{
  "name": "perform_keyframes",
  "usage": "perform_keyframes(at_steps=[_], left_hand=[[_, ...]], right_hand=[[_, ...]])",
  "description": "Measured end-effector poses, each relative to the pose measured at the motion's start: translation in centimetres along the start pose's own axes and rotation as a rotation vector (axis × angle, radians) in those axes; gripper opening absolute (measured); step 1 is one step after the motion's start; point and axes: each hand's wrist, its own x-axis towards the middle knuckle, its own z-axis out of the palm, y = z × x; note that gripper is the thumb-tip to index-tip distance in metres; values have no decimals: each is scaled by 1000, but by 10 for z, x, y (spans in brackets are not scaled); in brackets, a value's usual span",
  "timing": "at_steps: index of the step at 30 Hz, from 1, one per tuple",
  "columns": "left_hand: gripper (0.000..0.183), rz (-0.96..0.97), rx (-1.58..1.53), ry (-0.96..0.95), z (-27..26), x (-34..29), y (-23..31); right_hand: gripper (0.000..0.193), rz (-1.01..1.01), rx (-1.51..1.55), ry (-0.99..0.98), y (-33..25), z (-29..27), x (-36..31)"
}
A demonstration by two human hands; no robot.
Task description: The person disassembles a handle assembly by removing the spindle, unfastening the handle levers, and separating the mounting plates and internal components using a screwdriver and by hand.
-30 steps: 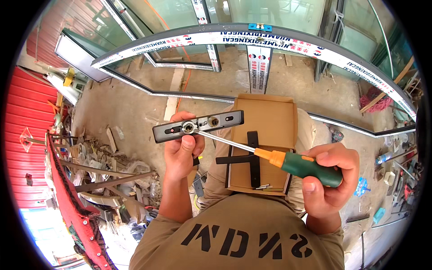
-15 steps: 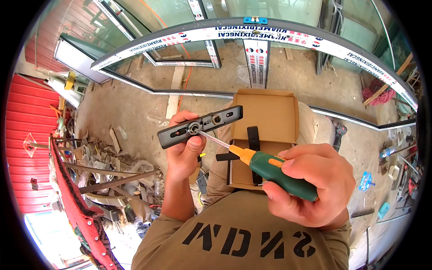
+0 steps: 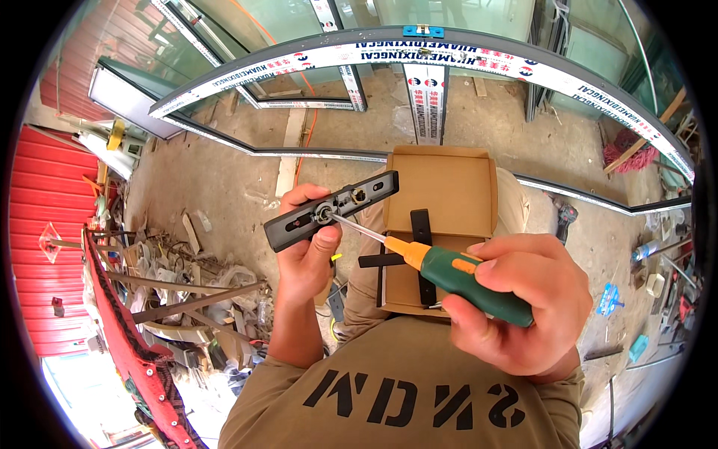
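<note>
Since the earliest picture the right hand (image 3: 516,303) has come up and in toward the camera — it now looks larger and sits higher, with the screwdriver (image 3: 441,273) handle drawn closer to the chest. The shaft slopes more steeply up to the plate (image 3: 333,210), which the left hand (image 3: 310,251) has tipped a little — its right end higher.

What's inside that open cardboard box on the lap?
The cardboard box holds black handle-shaped bars. The right hand and its screwdriver cover the box's lower part, so anything else there cannot be seen.
</note>
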Motion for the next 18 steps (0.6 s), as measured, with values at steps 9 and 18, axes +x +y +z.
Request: perform_keyframes(at_steps=[9, 18], left_hand=[[54, -20, 41, 47, 1, 1, -2], [51, 34, 175, 55, -5, 2, -3]], right_hand=[[39, 41, -16, -145, 7, -11, 7], [60, 290, 85, -166, 25, -7, -22]])
